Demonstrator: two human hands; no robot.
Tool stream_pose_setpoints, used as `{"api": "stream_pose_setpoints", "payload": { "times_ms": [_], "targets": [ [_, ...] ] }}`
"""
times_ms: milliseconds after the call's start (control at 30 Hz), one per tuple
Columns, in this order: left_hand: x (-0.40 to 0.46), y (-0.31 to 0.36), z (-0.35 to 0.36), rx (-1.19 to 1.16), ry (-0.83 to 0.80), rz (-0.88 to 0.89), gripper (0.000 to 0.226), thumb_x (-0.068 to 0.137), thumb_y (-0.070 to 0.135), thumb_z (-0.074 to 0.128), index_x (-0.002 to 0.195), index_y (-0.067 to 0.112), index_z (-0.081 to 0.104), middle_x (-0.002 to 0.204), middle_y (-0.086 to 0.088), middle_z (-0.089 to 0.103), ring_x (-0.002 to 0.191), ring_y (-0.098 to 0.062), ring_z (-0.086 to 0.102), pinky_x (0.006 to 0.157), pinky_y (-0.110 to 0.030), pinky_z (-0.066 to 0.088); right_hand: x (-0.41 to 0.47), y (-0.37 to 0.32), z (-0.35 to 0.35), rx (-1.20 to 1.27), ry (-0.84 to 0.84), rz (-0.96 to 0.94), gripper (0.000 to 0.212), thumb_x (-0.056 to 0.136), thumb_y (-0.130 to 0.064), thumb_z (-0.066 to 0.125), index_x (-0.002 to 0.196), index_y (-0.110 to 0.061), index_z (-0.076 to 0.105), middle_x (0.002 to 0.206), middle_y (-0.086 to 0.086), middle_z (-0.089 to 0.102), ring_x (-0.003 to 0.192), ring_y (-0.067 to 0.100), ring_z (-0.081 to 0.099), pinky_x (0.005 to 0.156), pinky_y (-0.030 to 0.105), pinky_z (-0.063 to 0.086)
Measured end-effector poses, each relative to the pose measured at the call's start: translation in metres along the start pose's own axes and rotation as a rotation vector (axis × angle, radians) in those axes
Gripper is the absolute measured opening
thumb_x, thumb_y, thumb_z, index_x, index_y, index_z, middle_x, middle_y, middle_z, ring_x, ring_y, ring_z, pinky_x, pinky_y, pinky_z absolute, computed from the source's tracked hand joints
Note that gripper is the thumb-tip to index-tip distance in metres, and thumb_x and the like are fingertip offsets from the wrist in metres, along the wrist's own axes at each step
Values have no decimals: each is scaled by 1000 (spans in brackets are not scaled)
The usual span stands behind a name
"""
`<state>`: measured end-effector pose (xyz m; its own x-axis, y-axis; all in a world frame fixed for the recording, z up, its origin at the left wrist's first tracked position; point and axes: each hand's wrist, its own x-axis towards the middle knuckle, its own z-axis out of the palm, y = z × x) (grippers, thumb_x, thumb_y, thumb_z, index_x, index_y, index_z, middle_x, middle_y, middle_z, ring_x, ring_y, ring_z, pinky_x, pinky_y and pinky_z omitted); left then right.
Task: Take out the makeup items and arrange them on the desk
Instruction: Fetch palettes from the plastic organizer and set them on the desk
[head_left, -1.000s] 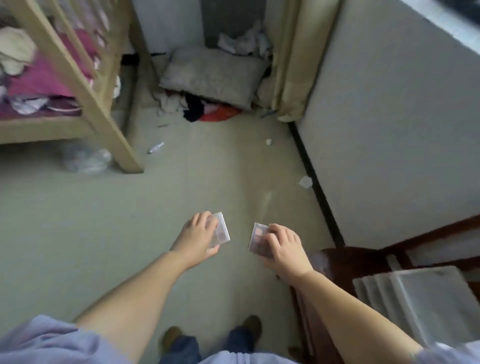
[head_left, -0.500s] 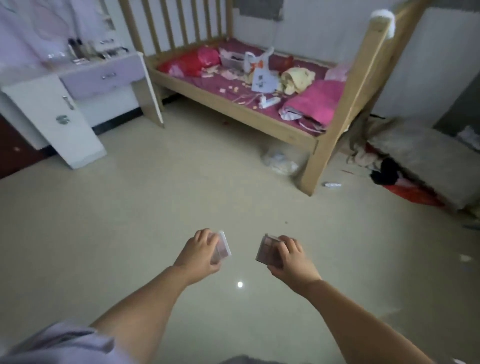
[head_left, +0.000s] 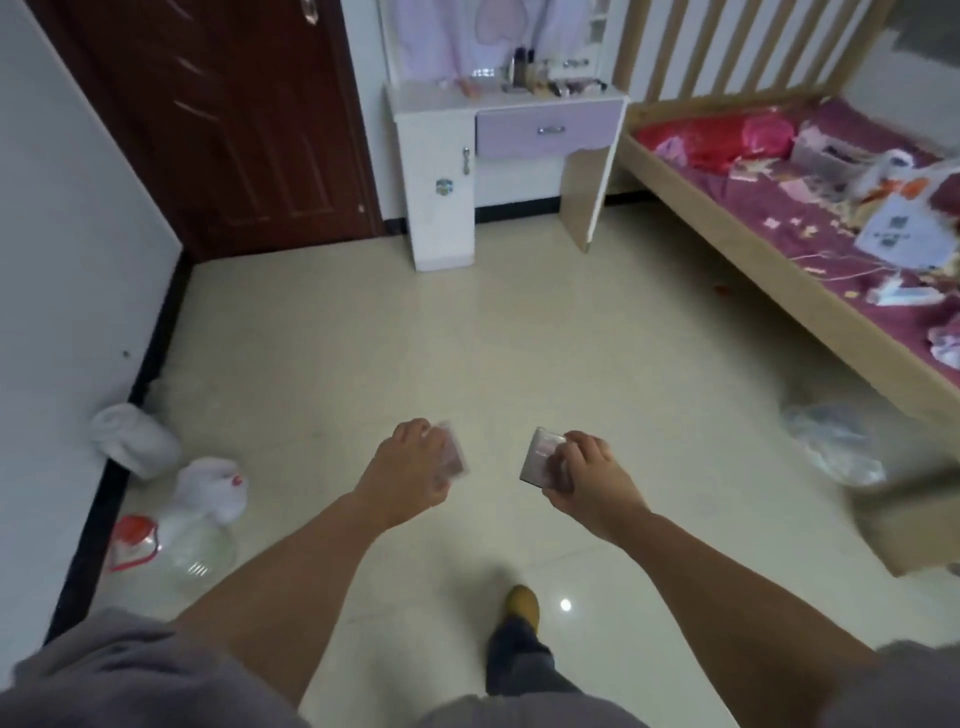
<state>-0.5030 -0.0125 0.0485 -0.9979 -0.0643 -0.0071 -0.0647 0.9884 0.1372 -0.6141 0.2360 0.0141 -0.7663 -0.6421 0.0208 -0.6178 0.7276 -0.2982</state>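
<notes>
The left hand (head_left: 410, 467) has its grip clamped on a small flat clear-cased pinkish makeup palette (head_left: 453, 454). The right hand (head_left: 587, 475) pinches a similar square clear-lidded palette (head_left: 540, 460). Both are held above the cream tiled floor (head_left: 519, 338), well apart from the white-and-lilac tabletop (head_left: 441, 98).

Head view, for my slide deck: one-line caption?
Left hand and right hand each grip a small makeup palette, the vanity desk ahead across the floor.
</notes>
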Motion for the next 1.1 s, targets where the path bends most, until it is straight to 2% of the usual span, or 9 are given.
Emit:
{"api": "stream_pose_setpoints", "payload": {
  "times_ms": [133,267,433,567,733,900,1100],
  "targets": [
    [57,-50,9,21,-51,-98,50,77,37,63,115,7,49,119,-14,47,110,-32,46,84,-40,49,86,7,10,-7,-57,-83,51,82,-41,61,122,-12,48,140,7,38,129,25,33,98,31,40],
    [137,-79,9,-18,-50,-127,51,76,34,65,115,4,51,118,-17,49,107,-35,49,80,-41,51,175,30,6,38,-71,-82,50,81,-39,62,123,-13,49,138,5,40,128,25,34,96,32,43],
    [238,-107,0,-2,-67,-123,55,81,38,58,124,7,45,128,-14,43,116,-31,42,90,-38,46,279,54,-11,23,-111,-111,57,83,-39,61,130,-11,44,140,7,39,129,26,33,96,34,43],
    [311,-137,-3,-28,-50,-121,51,80,36,58,121,7,47,125,-12,45,114,-30,44,88,-38,47,361,73,-16,19,-114,-128,59,83,-39,62,132,-12,42,140,7,39,129,26,33,93,34,45],
    [415,-193,-6,6,-28,-73,49,83,40,56,121,11,45,123,-8,45,110,-23,45,86,-30,46,476,97,-15,5,-94,-107,62,82,-40,61,134,-14,40,141,6,38,129,25,33,94,33,44],
    [541,-272,-27,-10,-9,-79,54,79,37,62,122,8,47,126,-12,45,115,-29,44,89,-37,46,616,110,-19,28,-76,-49,62,82,-41,62,134,-16,40,140,3,38,129,23,31,92,33,46],
    [681,-337,-58,37,-45,-24,55,81,41,57,125,10,42,128,-10,42,115,-26,42,91,-35,45,748,131,-41,42,-50,21,62,80,-41,64,133,-15,42,139,5,40,129,24,33,92,34,47]
  ]
}}
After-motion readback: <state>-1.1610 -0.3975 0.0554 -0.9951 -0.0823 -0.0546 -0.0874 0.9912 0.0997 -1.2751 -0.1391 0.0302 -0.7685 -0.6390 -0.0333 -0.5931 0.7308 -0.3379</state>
